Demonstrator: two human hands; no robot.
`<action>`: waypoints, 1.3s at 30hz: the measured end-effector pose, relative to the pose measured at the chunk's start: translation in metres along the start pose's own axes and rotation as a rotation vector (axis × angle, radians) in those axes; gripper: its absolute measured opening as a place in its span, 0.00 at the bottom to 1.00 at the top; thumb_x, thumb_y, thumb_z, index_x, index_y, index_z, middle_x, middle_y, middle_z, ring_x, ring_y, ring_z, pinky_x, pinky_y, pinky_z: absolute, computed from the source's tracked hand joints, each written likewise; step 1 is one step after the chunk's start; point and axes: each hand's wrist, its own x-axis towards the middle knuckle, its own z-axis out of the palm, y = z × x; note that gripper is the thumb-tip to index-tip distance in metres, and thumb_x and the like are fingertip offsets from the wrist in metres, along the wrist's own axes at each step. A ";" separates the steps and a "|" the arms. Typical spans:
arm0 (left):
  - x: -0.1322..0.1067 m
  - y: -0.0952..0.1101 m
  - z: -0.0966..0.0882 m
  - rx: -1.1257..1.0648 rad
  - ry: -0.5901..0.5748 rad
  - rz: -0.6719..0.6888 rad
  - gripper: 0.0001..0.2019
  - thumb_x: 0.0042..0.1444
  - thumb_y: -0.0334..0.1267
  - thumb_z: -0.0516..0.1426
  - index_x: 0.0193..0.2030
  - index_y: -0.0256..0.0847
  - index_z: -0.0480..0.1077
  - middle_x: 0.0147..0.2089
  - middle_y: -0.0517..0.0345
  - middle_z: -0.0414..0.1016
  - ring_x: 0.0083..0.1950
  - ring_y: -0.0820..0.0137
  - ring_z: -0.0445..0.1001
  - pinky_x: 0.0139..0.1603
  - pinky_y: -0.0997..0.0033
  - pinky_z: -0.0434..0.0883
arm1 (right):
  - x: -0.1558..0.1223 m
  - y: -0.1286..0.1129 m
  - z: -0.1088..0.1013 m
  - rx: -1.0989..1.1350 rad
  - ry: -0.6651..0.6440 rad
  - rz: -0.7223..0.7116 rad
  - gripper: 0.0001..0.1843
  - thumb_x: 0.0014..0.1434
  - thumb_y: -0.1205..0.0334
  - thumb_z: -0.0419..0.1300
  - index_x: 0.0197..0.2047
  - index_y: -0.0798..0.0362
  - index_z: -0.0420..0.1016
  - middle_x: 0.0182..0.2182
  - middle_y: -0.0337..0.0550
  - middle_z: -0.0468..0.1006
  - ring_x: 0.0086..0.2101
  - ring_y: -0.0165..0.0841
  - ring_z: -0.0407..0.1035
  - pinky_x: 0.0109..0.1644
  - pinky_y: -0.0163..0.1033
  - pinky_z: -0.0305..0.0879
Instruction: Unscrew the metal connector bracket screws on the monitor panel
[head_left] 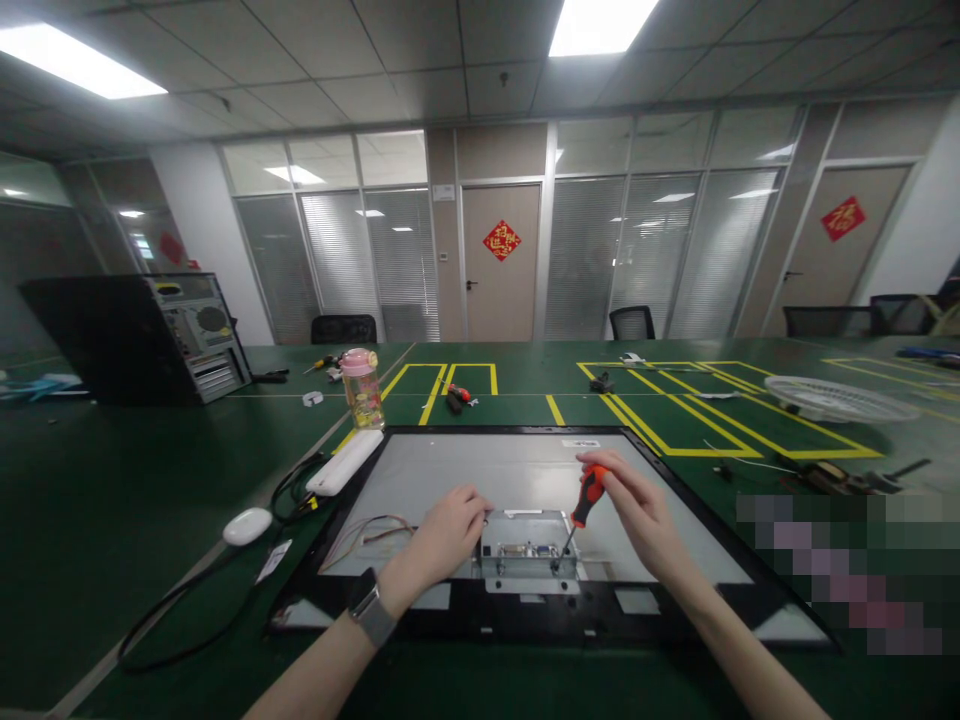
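My right hand [637, 505] is closed on the handle of a red and black screwdriver [588, 494]. The screwdriver tilts, its tip down at the right front of a metal box with connector ports [525, 562]. That box is fixed on the back of a flat display panel [465, 465] with a black frame, lying on the table. My left hand [451, 525], with a watch [370, 606] on its wrist, rests at the box's left edge. Its fingers lie together and their tips are partly hidden, so its grip is unclear. Thin wires [375, 530] run out left of the box.
Left of the panel lie a white power strip [346, 462], a white mouse [247, 526] and black cables [214, 640]. A pink-lidded bottle [363, 390] stands behind. Beyond are more tools [456, 396], a black computer case [120, 335] and a white round rack [832, 398].
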 end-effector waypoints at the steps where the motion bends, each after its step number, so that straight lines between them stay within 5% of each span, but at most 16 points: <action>1: 0.000 0.000 0.000 -0.001 -0.002 -0.004 0.13 0.65 0.29 0.46 0.44 0.40 0.72 0.44 0.54 0.70 0.48 0.66 0.68 0.51 0.68 0.66 | -0.001 0.001 0.000 0.044 -0.024 0.023 0.15 0.62 0.52 0.57 0.48 0.46 0.78 0.43 0.46 0.76 0.41 0.39 0.72 0.48 0.45 0.68; 5: 0.000 0.000 0.000 -0.006 -0.001 -0.004 0.14 0.65 0.30 0.46 0.45 0.41 0.72 0.44 0.53 0.70 0.48 0.66 0.68 0.51 0.67 0.67 | -0.001 0.000 0.001 0.075 -0.043 0.079 0.17 0.62 0.52 0.58 0.53 0.45 0.76 0.39 0.45 0.79 0.40 0.39 0.73 0.47 0.46 0.69; 9: 0.000 -0.001 0.001 -0.006 0.008 0.008 0.14 0.65 0.29 0.46 0.45 0.41 0.72 0.44 0.54 0.70 0.48 0.66 0.68 0.51 0.67 0.67 | 0.004 -0.013 0.001 -0.090 0.042 0.031 0.09 0.51 0.54 0.68 0.35 0.48 0.81 0.33 0.44 0.77 0.35 0.38 0.71 0.41 0.42 0.69; 12: 0.000 -0.002 0.002 0.008 0.010 0.015 0.13 0.64 0.29 0.47 0.44 0.40 0.72 0.43 0.54 0.70 0.47 0.66 0.68 0.50 0.66 0.67 | 0.012 -0.025 -0.001 -0.149 -0.018 0.031 0.10 0.50 0.52 0.68 0.27 0.50 0.81 0.30 0.45 0.74 0.35 0.39 0.70 0.39 0.42 0.70; 18: 0.001 -0.003 0.003 0.029 0.019 0.021 0.14 0.64 0.28 0.46 0.45 0.41 0.72 0.43 0.54 0.70 0.47 0.66 0.68 0.50 0.66 0.67 | 0.032 -0.040 -0.005 -0.026 -0.319 0.325 0.18 0.54 0.53 0.66 0.46 0.51 0.80 0.30 0.43 0.79 0.33 0.37 0.73 0.43 0.45 0.69; 24: 0.001 -0.004 0.004 0.010 0.009 0.021 0.14 0.65 0.29 0.46 0.46 0.41 0.72 0.44 0.54 0.70 0.47 0.66 0.68 0.50 0.67 0.67 | 0.030 -0.028 0.006 -0.002 -0.202 0.222 0.15 0.57 0.48 0.62 0.39 0.51 0.80 0.36 0.46 0.80 0.39 0.39 0.73 0.45 0.44 0.68; 28: 0.001 -0.005 0.005 0.021 0.011 0.021 0.13 0.65 0.29 0.46 0.46 0.41 0.72 0.43 0.54 0.70 0.47 0.66 0.68 0.51 0.66 0.66 | 0.019 -0.014 0.006 0.081 -0.119 0.186 0.12 0.51 0.51 0.67 0.34 0.50 0.81 0.38 0.45 0.78 0.38 0.38 0.72 0.44 0.43 0.69; 33: 0.001 -0.003 0.004 0.030 0.005 0.025 0.14 0.65 0.29 0.46 0.46 0.40 0.72 0.43 0.54 0.70 0.47 0.66 0.68 0.51 0.65 0.66 | 0.014 -0.015 0.007 0.289 -0.238 0.235 0.17 0.57 0.51 0.64 0.48 0.45 0.77 0.38 0.45 0.80 0.42 0.41 0.73 0.48 0.48 0.68; 39: 0.002 -0.006 0.006 0.026 0.002 0.024 0.14 0.65 0.29 0.46 0.46 0.40 0.72 0.43 0.53 0.70 0.47 0.66 0.68 0.50 0.66 0.66 | 0.011 -0.015 0.015 0.376 -0.231 0.194 0.13 0.58 0.48 0.61 0.36 0.48 0.79 0.42 0.46 0.74 0.44 0.41 0.70 0.57 0.52 0.63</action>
